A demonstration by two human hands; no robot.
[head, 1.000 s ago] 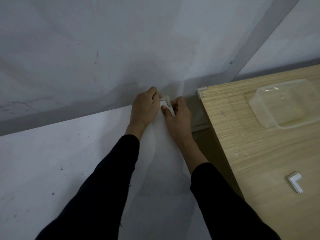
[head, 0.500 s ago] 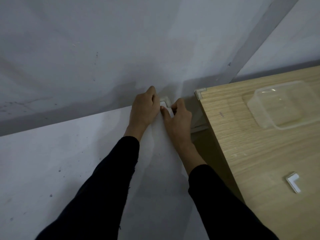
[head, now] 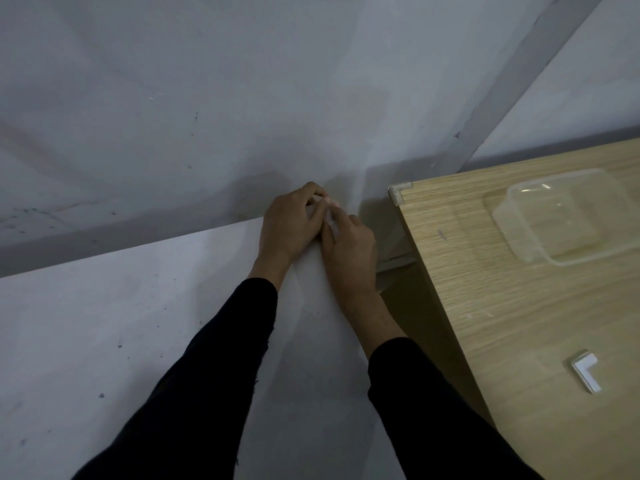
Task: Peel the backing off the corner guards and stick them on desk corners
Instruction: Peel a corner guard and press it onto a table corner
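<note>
Left hand (head: 290, 224) and right hand (head: 350, 249) pinch one guard (head: 330, 225) between fingertips, held in the air just left of the desk (head: 485, 306) corner. Judged light, small, tacky once peeled; hold by outer edges.

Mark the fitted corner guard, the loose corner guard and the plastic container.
fitted corner guard (head: 398, 192): head view, its bend.
loose corner guard (head: 581, 368): head view, near its bend.
plastic container (head: 498, 216): head view, left rim.

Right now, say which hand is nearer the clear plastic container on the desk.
Right. The right hand is left of the clear plastic container; the left hand, farther left.
</note>
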